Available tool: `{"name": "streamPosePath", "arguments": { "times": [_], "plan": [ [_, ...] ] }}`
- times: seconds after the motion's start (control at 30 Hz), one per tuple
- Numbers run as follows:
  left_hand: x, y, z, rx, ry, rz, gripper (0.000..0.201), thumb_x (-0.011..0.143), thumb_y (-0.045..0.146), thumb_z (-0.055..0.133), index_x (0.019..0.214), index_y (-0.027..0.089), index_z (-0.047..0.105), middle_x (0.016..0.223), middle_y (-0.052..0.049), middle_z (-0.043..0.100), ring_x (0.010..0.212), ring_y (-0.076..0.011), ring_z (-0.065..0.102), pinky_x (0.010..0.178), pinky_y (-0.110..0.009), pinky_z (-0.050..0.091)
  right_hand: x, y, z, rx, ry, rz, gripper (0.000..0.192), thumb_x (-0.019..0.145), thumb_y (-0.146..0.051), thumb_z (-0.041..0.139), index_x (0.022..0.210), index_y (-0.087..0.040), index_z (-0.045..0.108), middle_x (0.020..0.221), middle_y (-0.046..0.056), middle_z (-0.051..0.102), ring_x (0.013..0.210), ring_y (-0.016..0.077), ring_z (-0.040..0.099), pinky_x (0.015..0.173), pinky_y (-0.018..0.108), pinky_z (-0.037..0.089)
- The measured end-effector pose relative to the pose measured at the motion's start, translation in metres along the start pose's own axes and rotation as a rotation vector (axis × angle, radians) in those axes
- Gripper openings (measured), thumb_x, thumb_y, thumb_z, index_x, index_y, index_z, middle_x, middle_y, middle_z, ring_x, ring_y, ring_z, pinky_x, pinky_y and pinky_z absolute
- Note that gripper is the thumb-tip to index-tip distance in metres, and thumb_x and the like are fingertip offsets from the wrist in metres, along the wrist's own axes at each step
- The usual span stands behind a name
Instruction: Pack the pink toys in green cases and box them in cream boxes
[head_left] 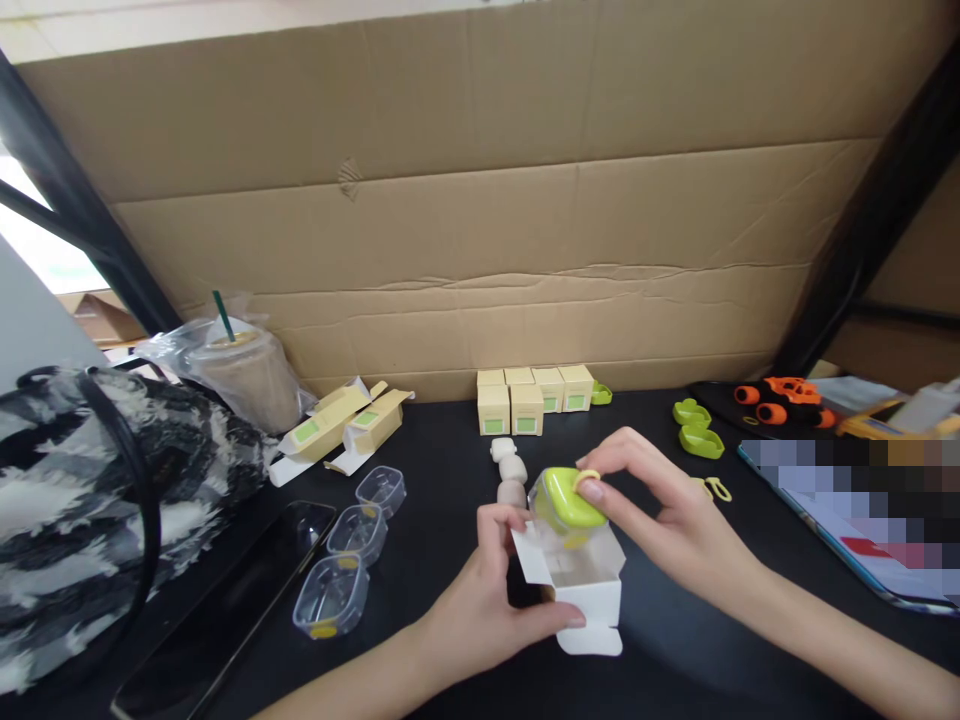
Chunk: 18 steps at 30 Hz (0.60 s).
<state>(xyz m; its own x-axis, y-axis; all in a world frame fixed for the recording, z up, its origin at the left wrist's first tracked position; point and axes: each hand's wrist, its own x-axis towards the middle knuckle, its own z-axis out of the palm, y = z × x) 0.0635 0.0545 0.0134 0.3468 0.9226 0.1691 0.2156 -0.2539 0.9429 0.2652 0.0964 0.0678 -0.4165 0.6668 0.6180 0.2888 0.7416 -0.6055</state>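
Lime lid [564, 500] uppermost, the clear tub [550, 517] sits tilted at the mouth of the white box [598, 604]; from where I stand, I can't tell how deep its base goes. Thumb and finger of the right hand [679, 520] pinch it by the pale yellow loop [587, 474]. The left hand [489, 612] grasps the box, thumb along the near side, fingers round by the flap [531, 555].

Doing this well, I'd say, calls for a light left grip: thin card would likely buckle under a squeeze and narrow the opening. Levelling the tub, its walls parallel to the card, should spare the corners a snag. Hanging everything on the loop might work the lid loose; fingers on the sides look safer. Three open cups [330, 600] stand left of the left forearm, worth avoiding.
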Motion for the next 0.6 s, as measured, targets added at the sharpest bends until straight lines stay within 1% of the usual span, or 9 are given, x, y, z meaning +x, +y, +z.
{"name": "streamPosePath", "arguments": {
  "times": [0.07, 0.13, 0.23, 0.33, 0.43, 0.53, 0.6],
  "plan": [
    [0.0, 0.0, 0.0, 0.025, 0.0, 0.014, 0.058, 0.068, 0.03, 0.076, 0.095, 0.026, 0.025, 0.109, -0.006, 0.051, 0.1, -0.0222, 0.056, 0.085, -0.039, 0.044, -0.002, -0.001, -0.004, -0.039, -0.095, -0.034, 0.006, 0.094, -0.024, 0.052, 0.088, -0.024, 0.055, 0.089, 0.0, 0.056, 0.086, 0.0161, 0.055, 0.077, 0.03, 0.044],
    [0.0, 0.001, 0.0, 0.027, -0.005, 0.046, 0.058, 0.068, 0.03, 0.077, 0.097, 0.025, 0.026, 0.111, -0.006, 0.051, 0.103, -0.0227, 0.056, 0.088, -0.039, 0.043, -0.003, -0.001, -0.007, -0.094, -0.17, -0.064, 0.006, 0.093, -0.023, 0.052, 0.087, -0.023, 0.054, 0.089, 0.0, 0.057, 0.087, 0.0166, 0.055, 0.078, 0.032, 0.042],
    [-0.001, 0.002, 0.001, 0.028, -0.007, 0.063, 0.057, 0.07, 0.029, 0.076, 0.099, 0.026, 0.027, 0.111, -0.005, 0.051, 0.099, -0.0208, 0.058, 0.088, -0.038, 0.044, -0.004, -0.002, -0.009, -0.196, -0.245, -0.111, 0.007, 0.092, -0.02, 0.053, 0.085, -0.022, 0.053, 0.082, -0.001, 0.059, 0.082, 0.0162, 0.055, 0.083, 0.036, 0.039],
    [-0.001, 0.002, 0.002, 0.016, -0.012, 0.087, 0.056, 0.071, 0.027, 0.075, 0.1, 0.026, 0.027, 0.112, -0.005, 0.051, 0.104, -0.0214, 0.057, 0.091, -0.039, 0.043, -0.004, -0.005, -0.005, -0.248, -0.322, -0.145, 0.008, 0.09, -0.017, 0.054, 0.083, -0.021, 0.053, 0.078, -0.003, 0.058, 0.079, 0.0149, 0.054, 0.091, 0.04, 0.035],
    [-0.001, 0.0, 0.002, 0.001, -0.02, 0.11, 0.056, 0.072, 0.027, 0.075, 0.101, 0.026, 0.026, 0.113, -0.006, 0.052, 0.108, -0.0223, 0.057, 0.093, -0.041, 0.043, -0.005, -0.006, 0.0, -0.269, -0.363, -0.12, 0.008, 0.087, -0.016, 0.056, 0.08, -0.021, 0.056, 0.086, 0.0, 0.057, 0.085, 0.0165, 0.053, 0.088, 0.039, 0.036],
    [-0.002, -0.001, 0.001, 0.009, -0.028, 0.098, 0.058, 0.072, 0.026, 0.074, 0.103, 0.027, 0.026, 0.113, -0.006, 0.053, 0.108, -0.0222, 0.057, 0.092, -0.041, 0.044, -0.006, -0.005, 0.004, -0.271, -0.365, -0.052, 0.009, 0.086, -0.017, 0.057, 0.078, -0.021, 0.059, 0.099, 0.003, 0.055, 0.094, 0.0202, 0.051, 0.084, 0.038, 0.039],
    [-0.002, 0.0, 0.001, 0.025, -0.038, 0.089, 0.058, 0.073, 0.025, 0.074, 0.105, 0.027, 0.026, 0.114, -0.006, 0.054, 0.109, -0.0221, 0.057, 0.093, -0.041, 0.044, -0.007, -0.005, 0.005, -0.265, -0.378, -0.013, 0.01, 0.086, -0.019, 0.056, 0.077, -0.021, 0.06, 0.103, 0.004, 0.053, 0.096, 0.0213, 0.051, 0.084, 0.039, 0.04]
  ]
}}
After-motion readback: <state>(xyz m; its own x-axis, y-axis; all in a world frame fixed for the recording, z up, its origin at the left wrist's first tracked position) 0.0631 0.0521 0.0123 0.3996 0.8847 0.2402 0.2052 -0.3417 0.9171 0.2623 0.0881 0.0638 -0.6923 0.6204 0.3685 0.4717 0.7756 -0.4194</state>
